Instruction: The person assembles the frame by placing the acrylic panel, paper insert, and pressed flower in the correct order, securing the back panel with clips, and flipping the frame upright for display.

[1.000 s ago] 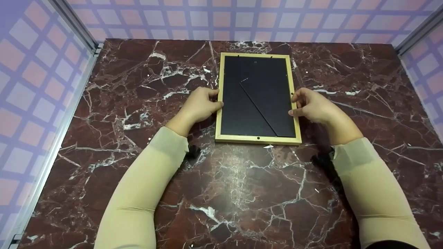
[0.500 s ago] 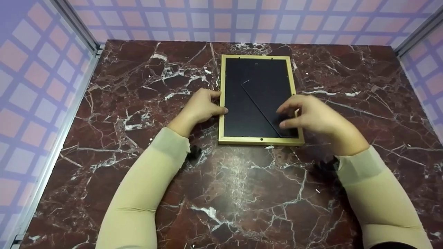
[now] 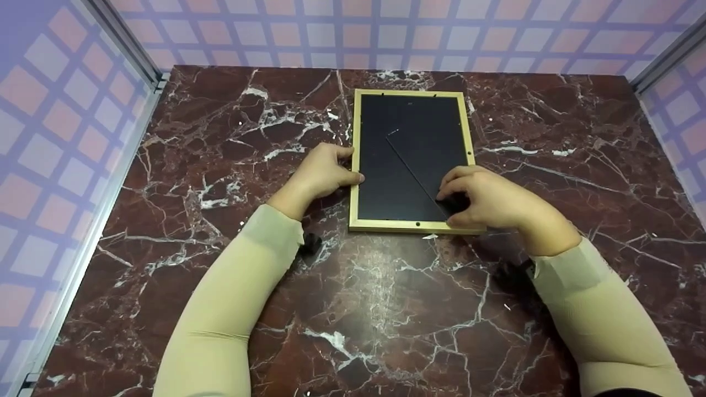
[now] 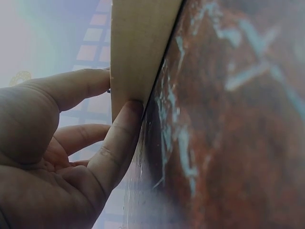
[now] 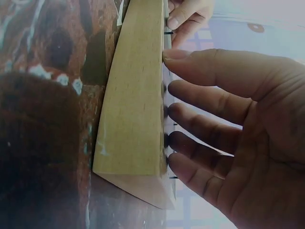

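A gold-edged picture frame (image 3: 386, 225) lies on the marbled table with its black backing (image 3: 391, 187) facing up. A thin diagonal line crosses the backing, ending near the lower right corner. My left hand (image 3: 325, 171) holds the left edge, thumb on top; in the left wrist view a finger lies against the frame's side (image 4: 138, 43). My right hand (image 3: 491, 198) is over the lower right part and hides that corner. In the right wrist view its fingertips (image 5: 177, 112) rest on the back, with the thumb near the edge, fingers loosely bent.
The dark red marbled table (image 3: 375, 309) has small white scraps on it, one (image 3: 430, 237) just below the frame. Patterned walls (image 3: 276, 33) enclose the back and both sides. A small black object (image 3: 311, 243) sits beneath the left wrist.
My right hand has left the frame's right edge and moved inward and down onto the lower right of the backing. The left hand stays on the left edge.
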Tool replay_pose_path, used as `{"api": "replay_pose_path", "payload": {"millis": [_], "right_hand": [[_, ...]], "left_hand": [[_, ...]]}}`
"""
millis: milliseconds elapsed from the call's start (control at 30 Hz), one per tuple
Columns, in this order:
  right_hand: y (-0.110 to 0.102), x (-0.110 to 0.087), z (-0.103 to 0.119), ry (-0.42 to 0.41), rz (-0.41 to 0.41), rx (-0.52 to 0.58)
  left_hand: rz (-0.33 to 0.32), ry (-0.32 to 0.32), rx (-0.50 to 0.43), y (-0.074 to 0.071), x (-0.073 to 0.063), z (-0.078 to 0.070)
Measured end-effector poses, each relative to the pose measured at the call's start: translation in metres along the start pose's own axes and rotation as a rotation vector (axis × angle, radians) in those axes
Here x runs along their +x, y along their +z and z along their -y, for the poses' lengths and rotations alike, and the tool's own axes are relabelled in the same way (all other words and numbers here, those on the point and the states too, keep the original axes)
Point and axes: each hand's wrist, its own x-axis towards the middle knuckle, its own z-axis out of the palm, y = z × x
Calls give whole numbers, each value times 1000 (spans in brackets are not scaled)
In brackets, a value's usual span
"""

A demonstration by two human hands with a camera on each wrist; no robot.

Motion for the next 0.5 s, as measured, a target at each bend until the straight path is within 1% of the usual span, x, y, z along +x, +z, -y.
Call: {"api": "replay_pose_path", "payload": {"millis": [167, 500], "right_hand": [[1, 1, -1, 1, -6, 1], [2, -1, 3, 26, -13, -30]], "left_hand": [[-1, 6, 10, -1, 0, 0], [8, 21, -14, 0, 1, 1]]}}
